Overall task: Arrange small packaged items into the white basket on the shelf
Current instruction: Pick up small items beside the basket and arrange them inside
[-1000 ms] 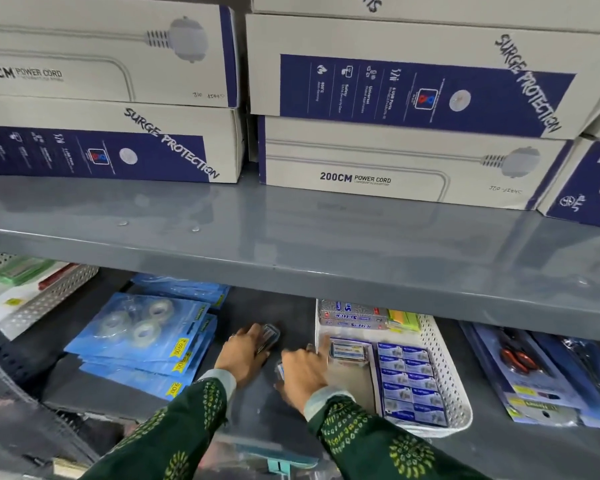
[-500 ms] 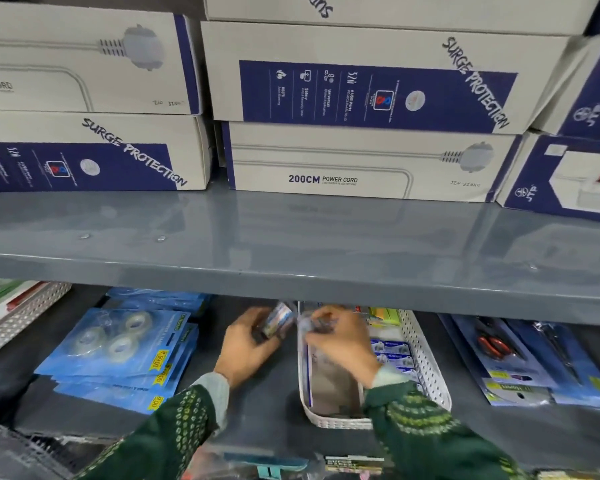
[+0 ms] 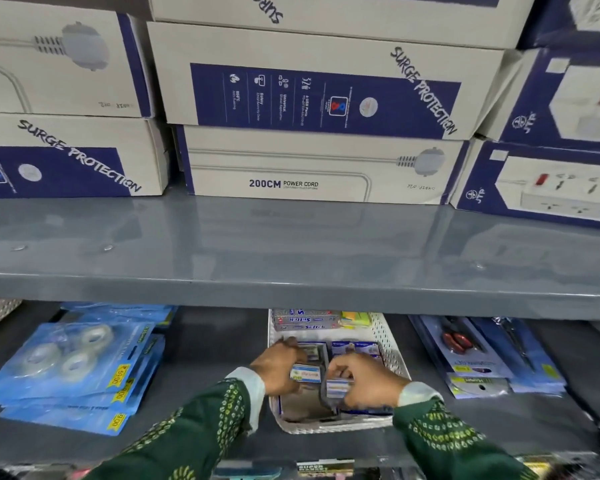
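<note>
Between both hands, inside the white basket (image 3: 392, 344), two small packets are being set down: the left hand (image 3: 278, 367) pinches a small white-labelled packet (image 3: 305, 373), the right hand (image 3: 368, 382) grips a small blue packet (image 3: 338, 388), probably lining them beside the blue boxes (image 3: 355, 348) just beyond the fingers. Left of the left hand lie tape packs (image 3: 73, 362); right of the right hand, scissor packs (image 3: 465, 355).
</note>
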